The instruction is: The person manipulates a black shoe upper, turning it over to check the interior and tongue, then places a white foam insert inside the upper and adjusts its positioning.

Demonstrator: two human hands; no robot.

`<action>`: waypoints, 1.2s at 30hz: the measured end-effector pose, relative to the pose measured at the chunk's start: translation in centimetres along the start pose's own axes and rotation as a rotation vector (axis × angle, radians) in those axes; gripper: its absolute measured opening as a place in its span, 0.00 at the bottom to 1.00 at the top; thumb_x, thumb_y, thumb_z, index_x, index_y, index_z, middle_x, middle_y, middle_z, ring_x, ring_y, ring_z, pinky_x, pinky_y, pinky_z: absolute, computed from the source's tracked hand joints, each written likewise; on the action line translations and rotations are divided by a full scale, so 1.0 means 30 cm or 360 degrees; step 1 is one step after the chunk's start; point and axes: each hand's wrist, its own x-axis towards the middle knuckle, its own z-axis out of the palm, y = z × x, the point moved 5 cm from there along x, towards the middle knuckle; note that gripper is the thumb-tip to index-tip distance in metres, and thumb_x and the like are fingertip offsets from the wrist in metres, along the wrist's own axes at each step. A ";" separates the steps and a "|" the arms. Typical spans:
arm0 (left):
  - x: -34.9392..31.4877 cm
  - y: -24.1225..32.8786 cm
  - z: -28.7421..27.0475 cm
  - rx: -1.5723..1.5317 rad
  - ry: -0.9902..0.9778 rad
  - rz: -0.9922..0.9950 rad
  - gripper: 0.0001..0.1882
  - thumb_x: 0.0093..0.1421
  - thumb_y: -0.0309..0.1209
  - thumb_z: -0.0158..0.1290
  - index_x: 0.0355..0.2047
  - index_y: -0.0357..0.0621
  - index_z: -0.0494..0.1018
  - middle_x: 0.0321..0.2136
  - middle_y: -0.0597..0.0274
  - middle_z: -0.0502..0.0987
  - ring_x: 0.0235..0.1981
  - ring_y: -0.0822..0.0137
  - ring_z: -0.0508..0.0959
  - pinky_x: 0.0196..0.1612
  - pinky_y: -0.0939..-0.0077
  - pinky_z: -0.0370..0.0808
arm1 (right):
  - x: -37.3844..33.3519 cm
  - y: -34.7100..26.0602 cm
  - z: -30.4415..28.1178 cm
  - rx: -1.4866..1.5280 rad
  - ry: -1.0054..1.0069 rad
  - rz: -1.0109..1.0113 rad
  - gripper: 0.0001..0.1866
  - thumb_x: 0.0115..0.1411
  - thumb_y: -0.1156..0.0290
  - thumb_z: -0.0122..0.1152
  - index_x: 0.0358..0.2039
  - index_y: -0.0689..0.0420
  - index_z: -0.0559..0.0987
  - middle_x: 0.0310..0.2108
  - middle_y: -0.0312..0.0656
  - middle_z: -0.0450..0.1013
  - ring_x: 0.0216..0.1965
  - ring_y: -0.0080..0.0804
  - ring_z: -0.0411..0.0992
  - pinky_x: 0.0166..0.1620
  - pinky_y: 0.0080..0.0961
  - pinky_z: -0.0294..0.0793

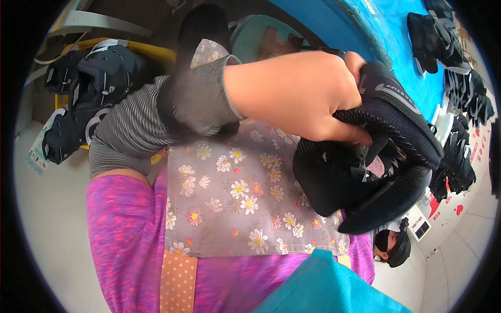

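Observation:
My left hand [308, 96] reaches across from the left, its arm in a grey striped sleeve with a grey cuff. It is closed on a black shoe upper [386, 203] held in front of my flowered apron [245, 193]. The thumb goes into the upper's opening, and the other fingers are bent at its top edge, partly hidden. The upper is dark mesh with a pale printed mark on its side, and a small pink patch shows inside it. I cannot see my right hand; the shoe upper covers the area beyond it.
Several black shoe uppers [109, 73] are heaped over a yellow basket [151, 50] at left. A blue table [318, 15] runs along the far side, with more black uppers [430, 41] at right. A capped person [399, 248] is at lower right. A teal stool-like shape [250, 36] stands beyond my arm.

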 end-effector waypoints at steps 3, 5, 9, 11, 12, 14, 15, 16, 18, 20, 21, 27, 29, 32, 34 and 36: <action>0.000 -0.029 0.029 -0.0252 0.0101 0.0281 0.25 0.59 0.47 0.62 0.18 0.37 0.75 0.13 0.53 0.67 0.18 0.50 0.66 0.34 0.68 0.71 | -0.005 0.029 0.011 0.0050 -0.0029 0.0067 0.14 0.62 0.65 0.66 0.34 0.53 0.67 0.23 0.34 0.64 0.24 0.24 0.61 0.30 0.25 0.63; -0.023 -0.054 0.030 -0.0457 0.0065 0.0082 0.17 0.60 0.43 0.62 0.27 0.41 0.79 0.15 0.55 0.70 0.20 0.56 0.69 0.33 0.72 0.69 | 0.006 0.033 -0.012 0.0040 -0.0058 0.0080 0.14 0.62 0.65 0.67 0.35 0.53 0.68 0.24 0.34 0.65 0.25 0.25 0.62 0.31 0.25 0.64; 0.001 -0.037 -0.028 -0.0564 -0.0193 -0.0215 0.10 0.62 0.37 0.62 0.37 0.45 0.84 0.18 0.56 0.73 0.22 0.60 0.72 0.30 0.73 0.68 | 0.001 -0.068 -0.021 -0.0168 0.0122 -0.0206 0.14 0.62 0.65 0.67 0.36 0.54 0.69 0.26 0.35 0.67 0.26 0.25 0.64 0.33 0.25 0.66; 0.009 -0.016 -0.043 -0.0348 -0.0346 -0.0347 0.10 0.63 0.36 0.61 0.34 0.42 0.83 0.18 0.52 0.72 0.22 0.59 0.71 0.30 0.75 0.68 | 0.002 -0.116 -0.040 -0.0281 0.0199 -0.0362 0.14 0.62 0.65 0.67 0.36 0.54 0.69 0.27 0.35 0.67 0.27 0.26 0.65 0.35 0.25 0.67; 0.015 -0.027 -0.024 -0.0350 -0.0362 -0.0340 0.10 0.63 0.36 0.61 0.34 0.42 0.83 0.18 0.52 0.72 0.22 0.59 0.71 0.30 0.75 0.68 | -0.012 -0.147 -0.038 -0.0338 0.0248 -0.0428 0.14 0.62 0.65 0.67 0.37 0.54 0.70 0.28 0.36 0.68 0.28 0.26 0.66 0.35 0.25 0.68; 0.041 -0.016 0.003 -0.0534 -0.0148 0.0096 0.15 0.63 0.40 0.60 0.29 0.40 0.82 0.17 0.55 0.72 0.20 0.63 0.71 0.29 0.75 0.68 | -0.009 -0.142 -0.034 -0.0312 0.0224 -0.0453 0.14 0.62 0.65 0.67 0.37 0.54 0.70 0.29 0.36 0.69 0.29 0.26 0.67 0.36 0.25 0.69; 0.034 -0.014 0.007 -0.0527 -0.0008 0.0187 0.20 0.63 0.45 0.59 0.25 0.40 0.81 0.15 0.60 0.73 0.18 0.67 0.71 0.28 0.74 0.69 | 0.008 -0.114 -0.032 -0.0218 0.0144 -0.0342 0.14 0.62 0.65 0.67 0.38 0.54 0.70 0.30 0.36 0.69 0.29 0.26 0.68 0.37 0.25 0.69; 0.036 -0.001 0.005 -0.0505 0.0116 0.0271 0.26 0.63 0.51 0.58 0.21 0.39 0.80 0.13 0.65 0.74 0.16 0.71 0.72 0.27 0.74 0.70 | 0.020 -0.079 -0.030 -0.0119 0.0059 -0.0248 0.14 0.62 0.65 0.67 0.38 0.55 0.71 0.30 0.37 0.70 0.30 0.26 0.68 0.37 0.25 0.70; 0.011 -0.038 0.006 -0.0833 -0.0024 -0.0220 0.14 0.62 0.37 0.61 0.32 0.36 0.80 0.20 0.59 0.76 0.22 0.71 0.71 0.30 0.76 0.69 | 0.041 -0.011 -0.022 0.0053 -0.0080 -0.0089 0.14 0.62 0.65 0.68 0.39 0.55 0.71 0.31 0.37 0.71 0.30 0.27 0.69 0.38 0.25 0.71; 0.007 -0.043 -0.012 -0.0999 -0.0130 -0.0435 0.12 0.62 0.33 0.62 0.37 0.34 0.80 0.23 0.58 0.78 0.24 0.73 0.72 0.31 0.77 0.69 | 0.029 -0.016 -0.005 0.0009 -0.0034 -0.0181 0.14 0.62 0.65 0.68 0.39 0.55 0.72 0.32 0.38 0.72 0.31 0.27 0.70 0.39 0.25 0.72; 0.003 -0.065 -0.022 -0.0798 -0.0090 -0.0525 0.13 0.62 0.33 0.63 0.38 0.35 0.80 0.24 0.59 0.78 0.25 0.74 0.73 0.32 0.77 0.69 | 0.030 -0.034 -0.012 -0.0065 0.0018 -0.0319 0.14 0.62 0.65 0.68 0.39 0.55 0.72 0.33 0.38 0.72 0.32 0.27 0.71 0.40 0.25 0.72; -0.049 -0.074 -0.019 -0.0059 0.0139 -0.0471 0.17 0.56 0.38 0.64 0.39 0.38 0.80 0.27 0.50 0.82 0.30 0.64 0.83 0.34 0.73 0.76 | 0.023 -0.192 -0.046 -0.1548 0.0211 -0.0864 0.07 0.66 0.70 0.57 0.41 0.58 0.73 0.37 0.42 0.74 0.35 0.33 0.74 0.42 0.29 0.75; -0.041 -0.047 -0.080 0.0184 0.0062 -0.0703 0.14 0.56 0.37 0.61 0.33 0.37 0.79 0.22 0.48 0.79 0.27 0.55 0.83 0.31 0.65 0.77 | -0.015 -0.176 -0.057 -0.3320 0.0497 -0.0859 0.08 0.61 0.79 0.53 0.41 0.60 0.75 0.36 0.44 0.73 0.34 0.40 0.73 0.43 0.32 0.73; -0.072 -0.049 -0.107 0.0331 -0.0245 -0.0971 0.14 0.55 0.36 0.59 0.25 0.35 0.76 0.17 0.46 0.76 0.23 0.47 0.80 0.29 0.60 0.76 | -0.083 -0.154 0.002 -0.3804 -0.0096 -0.0318 0.07 0.61 0.79 0.60 0.39 0.59 0.79 0.35 0.45 0.76 0.36 0.41 0.75 0.44 0.31 0.74; -0.098 -0.054 -0.103 0.0464 0.0024 -0.0573 0.14 0.52 0.35 0.59 0.22 0.33 0.74 0.17 0.42 0.74 0.24 0.43 0.78 0.28 0.59 0.75 | -0.109 -0.120 0.106 -0.3084 0.0143 -0.0010 0.07 0.59 0.78 0.64 0.39 0.58 0.80 0.35 0.45 0.77 0.37 0.42 0.76 0.44 0.31 0.75; -0.117 -0.078 -0.066 0.0622 -0.0343 -0.0670 0.15 0.49 0.35 0.59 0.21 0.32 0.73 0.17 0.39 0.72 0.24 0.39 0.76 0.27 0.57 0.74 | -0.111 -0.104 0.121 -0.2690 0.0221 0.0125 0.08 0.58 0.78 0.66 0.39 0.58 0.81 0.35 0.45 0.77 0.37 0.42 0.77 0.44 0.32 0.75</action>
